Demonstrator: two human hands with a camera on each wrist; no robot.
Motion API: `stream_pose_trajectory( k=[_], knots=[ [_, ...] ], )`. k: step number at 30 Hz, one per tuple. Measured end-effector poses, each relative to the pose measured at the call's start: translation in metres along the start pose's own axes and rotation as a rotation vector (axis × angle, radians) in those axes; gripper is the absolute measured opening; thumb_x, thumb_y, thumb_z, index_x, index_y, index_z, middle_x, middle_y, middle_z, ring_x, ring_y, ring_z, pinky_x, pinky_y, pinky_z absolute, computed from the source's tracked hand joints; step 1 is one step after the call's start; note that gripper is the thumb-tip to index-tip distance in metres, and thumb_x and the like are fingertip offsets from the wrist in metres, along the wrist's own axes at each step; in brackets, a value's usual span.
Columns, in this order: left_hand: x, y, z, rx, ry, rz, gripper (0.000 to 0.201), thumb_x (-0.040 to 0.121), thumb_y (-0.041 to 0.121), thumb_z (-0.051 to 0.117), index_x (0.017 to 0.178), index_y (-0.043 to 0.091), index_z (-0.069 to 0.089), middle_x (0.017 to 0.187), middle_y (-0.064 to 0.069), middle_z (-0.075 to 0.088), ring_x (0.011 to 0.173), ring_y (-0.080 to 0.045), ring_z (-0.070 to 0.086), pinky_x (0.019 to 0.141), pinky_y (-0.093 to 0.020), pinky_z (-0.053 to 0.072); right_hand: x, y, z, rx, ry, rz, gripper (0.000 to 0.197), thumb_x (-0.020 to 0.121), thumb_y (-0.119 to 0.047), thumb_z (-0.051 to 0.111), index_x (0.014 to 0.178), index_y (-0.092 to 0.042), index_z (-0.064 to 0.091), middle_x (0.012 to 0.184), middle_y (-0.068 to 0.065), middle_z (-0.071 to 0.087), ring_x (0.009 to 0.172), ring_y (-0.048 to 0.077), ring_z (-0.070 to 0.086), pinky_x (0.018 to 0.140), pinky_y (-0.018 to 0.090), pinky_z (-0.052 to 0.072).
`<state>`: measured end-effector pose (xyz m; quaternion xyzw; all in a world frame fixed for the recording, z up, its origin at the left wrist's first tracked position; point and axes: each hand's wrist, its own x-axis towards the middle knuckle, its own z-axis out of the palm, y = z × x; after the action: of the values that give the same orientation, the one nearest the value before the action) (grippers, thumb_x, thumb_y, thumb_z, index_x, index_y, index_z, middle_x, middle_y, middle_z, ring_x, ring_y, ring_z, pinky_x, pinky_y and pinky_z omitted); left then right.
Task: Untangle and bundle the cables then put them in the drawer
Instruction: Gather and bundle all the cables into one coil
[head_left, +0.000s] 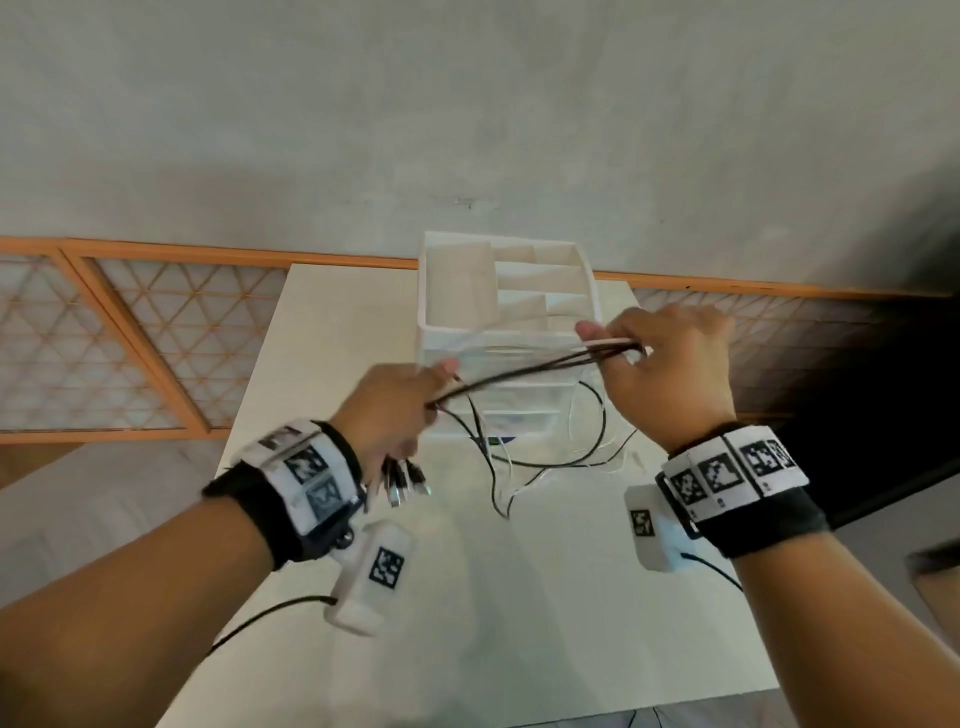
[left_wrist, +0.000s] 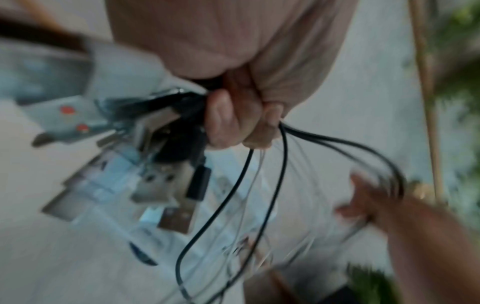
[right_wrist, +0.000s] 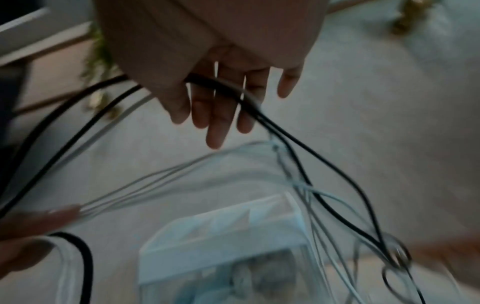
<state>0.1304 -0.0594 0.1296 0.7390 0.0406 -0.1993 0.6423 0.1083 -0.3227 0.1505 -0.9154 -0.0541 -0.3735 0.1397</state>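
Several thin black and white cables stretch taut between my two hands above the table. My left hand grips them in a fist, and their USB plugs hang below it; the left wrist view shows that fist and the plugs close up. Farther right, my right hand holds the same strands, its thumb lying over them while the fingers point nearly straight. Loose loops trail onto the table. The white drawer unit stands just behind the hands with its drawers closed.
The pale table has bare surface in front of the drawer unit. An orange-framed lattice panel runs along the wall to the left. Both wrist views are motion-blurred.
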Motion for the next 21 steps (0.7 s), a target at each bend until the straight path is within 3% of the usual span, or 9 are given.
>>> stream_pose_trajectory(
  k=[2, 4, 5, 9, 12, 15, 18, 20, 21],
  knots=[
    [0.001, 0.018, -0.015, -0.158, 0.045, 0.078, 0.036, 0.096, 0.045, 0.057, 0.075, 0.015, 0.053, 0.043, 0.008, 0.035, 0.038, -0.011, 0.021, 0.037, -0.022, 0.021, -0.019, 0.015, 0.009, -0.1, -0.305, 0.174, 0.033, 0.088, -0.052, 0.06, 0.071, -0.025, 0.067, 0.064, -0.009, 0.059, 0.072, 0.023, 0.058, 0.088, 0.041, 0.042],
    [-0.002, 0.034, -0.02, -0.196, 0.065, 0.182, 0.036, 0.097, 0.042, 0.057, 0.075, 0.014, 0.052, 0.041, 0.007, 0.032, 0.036, -0.011, 0.02, 0.038, -0.02, 0.021, -0.05, 0.02, 0.025, -0.138, -0.745, 0.345, 0.023, 0.091, -0.051, 0.057, 0.095, -0.03, 0.067, 0.096, -0.01, 0.071, 0.102, 0.022, 0.063, 0.097, 0.042, 0.041],
    [-0.004, 0.04, -0.018, -0.2, 0.067, 0.213, 0.036, 0.097, 0.041, 0.057, 0.074, 0.013, 0.052, 0.041, 0.006, 0.032, 0.036, -0.011, 0.019, 0.038, -0.019, 0.021, -0.062, 0.02, 0.035, -0.117, -0.822, 0.344, 0.02, 0.094, -0.047, 0.055, 0.1, -0.03, 0.064, 0.104, -0.009, 0.071, 0.107, 0.022, 0.063, 0.096, 0.042, 0.043],
    [-0.005, 0.039, -0.002, -0.087, 0.011, 0.179, 0.032, 0.097, 0.039, 0.058, 0.075, 0.016, 0.055, 0.044, 0.006, 0.033, 0.036, -0.01, 0.022, 0.039, -0.02, 0.02, -0.039, 0.017, 0.042, 0.096, -0.546, 0.528, 0.031, 0.101, -0.039, 0.047, 0.087, -0.022, 0.069, 0.09, 0.008, 0.072, 0.092, 0.032, 0.068, 0.086, 0.039, 0.052],
    [0.003, 0.024, 0.0, 0.179, 0.034, 0.113, 0.037, 0.097, 0.041, 0.058, 0.071, 0.015, 0.054, 0.046, 0.006, 0.04, 0.032, -0.006, 0.029, 0.037, -0.02, 0.022, 0.01, 0.011, 0.011, 0.59, -0.157, 0.752, 0.022, 0.099, -0.03, 0.056, 0.081, -0.03, 0.067, 0.076, -0.003, 0.07, 0.065, 0.02, 0.07, 0.075, 0.043, 0.056],
    [0.012, 0.017, 0.006, 0.193, 0.042, 0.01, 0.038, 0.098, 0.041, 0.056, 0.079, 0.008, 0.054, 0.051, 0.0, 0.043, 0.033, -0.011, 0.026, 0.035, -0.018, 0.022, 0.043, -0.012, -0.015, 0.938, 0.198, 0.525, 0.015, 0.088, -0.042, 0.065, 0.09, -0.028, 0.067, 0.085, -0.009, 0.071, 0.085, 0.03, 0.073, 0.08, 0.043, 0.057],
    [0.018, 0.025, 0.008, 0.019, 0.126, 0.009, 0.035, 0.098, 0.037, 0.057, 0.083, 0.006, 0.055, 0.058, -0.004, 0.045, 0.033, -0.011, 0.026, 0.034, -0.018, 0.022, 0.047, -0.012, -0.015, 1.0, 0.261, 0.498, 0.044, 0.079, -0.075, 0.06, 0.095, -0.035, 0.067, 0.095, -0.007, 0.065, 0.103, 0.037, 0.067, 0.092, 0.044, 0.056],
    [0.018, 0.035, 0.0, -0.08, 0.207, 0.076, 0.034, 0.098, 0.038, 0.057, 0.077, 0.011, 0.055, 0.055, -0.001, 0.046, 0.032, -0.01, 0.028, 0.035, -0.019, 0.022, 0.028, 0.007, -0.004, 0.735, 0.14, 0.648, 0.062, 0.074, -0.087, 0.051, 0.086, -0.029, 0.066, 0.086, -0.004, 0.064, 0.09, 0.032, 0.065, 0.084, 0.044, 0.055],
    [0.016, 0.042, -0.006, -0.142, 0.232, 0.114, 0.034, 0.098, 0.038, 0.057, 0.076, 0.013, 0.055, 0.052, 0.001, 0.045, 0.032, -0.009, 0.027, 0.035, -0.019, 0.022, 0.013, 0.022, 0.004, 0.546, -0.021, 0.708, 0.067, 0.075, -0.087, 0.048, 0.081, -0.022, 0.064, 0.079, -0.003, 0.063, 0.081, 0.028, 0.062, 0.076, 0.038, 0.051]
  ],
)
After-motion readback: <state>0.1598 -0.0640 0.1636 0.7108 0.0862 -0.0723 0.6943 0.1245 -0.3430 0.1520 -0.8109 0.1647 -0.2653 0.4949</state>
